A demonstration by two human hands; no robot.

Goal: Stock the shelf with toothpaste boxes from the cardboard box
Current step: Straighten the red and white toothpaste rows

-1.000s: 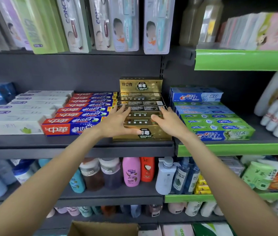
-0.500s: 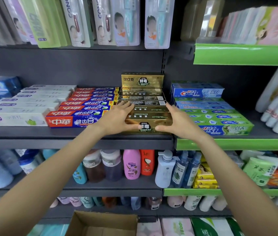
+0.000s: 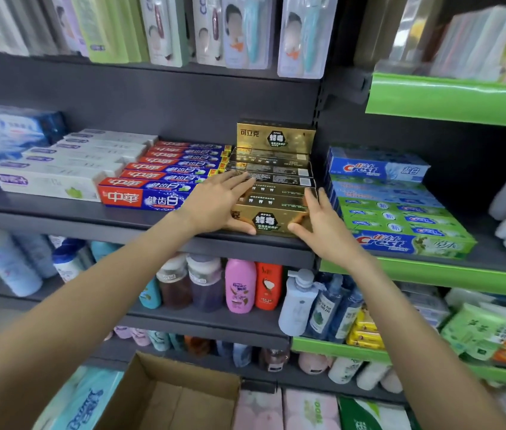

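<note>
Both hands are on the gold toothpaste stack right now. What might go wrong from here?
1. The front gold box sits close to the shelf edge; when the left hand and right hand let go, it might slide off.
2. Pushing the row back may tip the upright gold box at the rear.
3. The red boxes lie tight alongside; a sideways nudge may skew them.

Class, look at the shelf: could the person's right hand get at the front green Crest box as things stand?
Probably yes. The right hand rests at the gold toothpaste box, right beside the green Crest box, whose front face stands uncovered at the shelf edge.
</note>
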